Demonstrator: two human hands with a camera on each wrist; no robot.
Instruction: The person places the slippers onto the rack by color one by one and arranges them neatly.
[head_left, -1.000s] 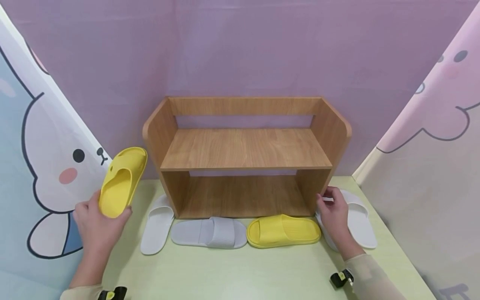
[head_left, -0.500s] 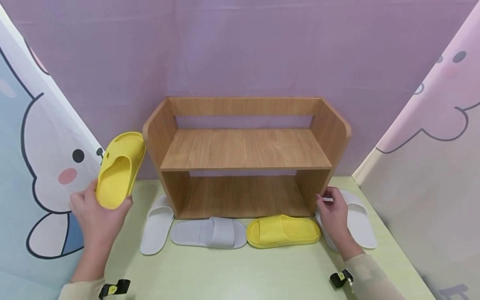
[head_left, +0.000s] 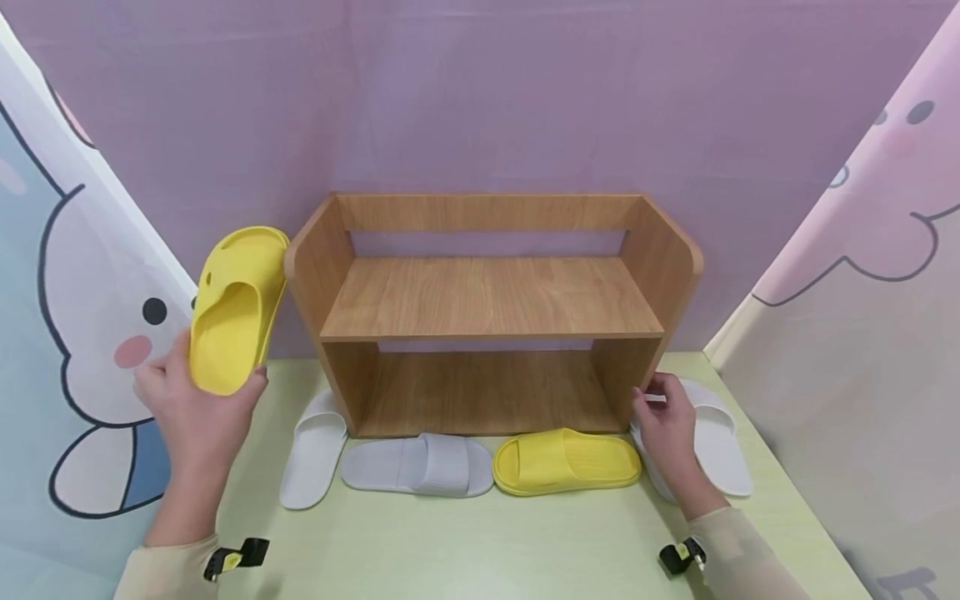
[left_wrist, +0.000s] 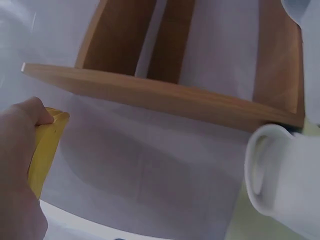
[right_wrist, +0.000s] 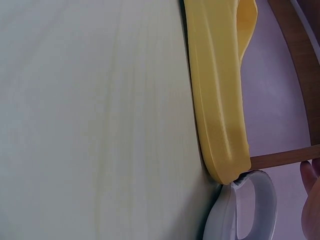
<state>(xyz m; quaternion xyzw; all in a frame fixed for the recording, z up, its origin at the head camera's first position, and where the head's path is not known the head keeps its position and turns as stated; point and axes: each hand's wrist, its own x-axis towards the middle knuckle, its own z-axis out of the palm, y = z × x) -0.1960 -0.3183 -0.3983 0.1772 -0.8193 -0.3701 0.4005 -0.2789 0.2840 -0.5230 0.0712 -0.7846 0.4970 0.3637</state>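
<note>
Raised to the left of a wooden two-tier shelf [head_left: 491,296], my left hand [head_left: 198,417] grips a yellow slipper [head_left: 228,333] by its heel, toe upward. In the left wrist view only a narrow yellow edge of this slipper [left_wrist: 46,150] shows beside the hand. My right hand [head_left: 669,429] rests at the shelf's lower right side, its fingertips against the side panel's front edge. Under and beside that hand lies a white slipper [head_left: 720,446], partly hidden by it. In front of the shelf lie a grey slipper [head_left: 420,465] and a second yellow slipper [head_left: 566,462], both sideways.
Another white slipper [head_left: 315,454] leans along the shelf's left foot. Everything stands on a pale green tabletop [head_left: 480,542]. A purple cloth [head_left: 487,100] hangs behind, and printed cartoon cloths [head_left: 97,333] close off both sides.
My left hand has risen with the yellow slipper, whose toe is now level with the shelf's top side edge. My right hand and the other slippers have stayed in place.
</note>
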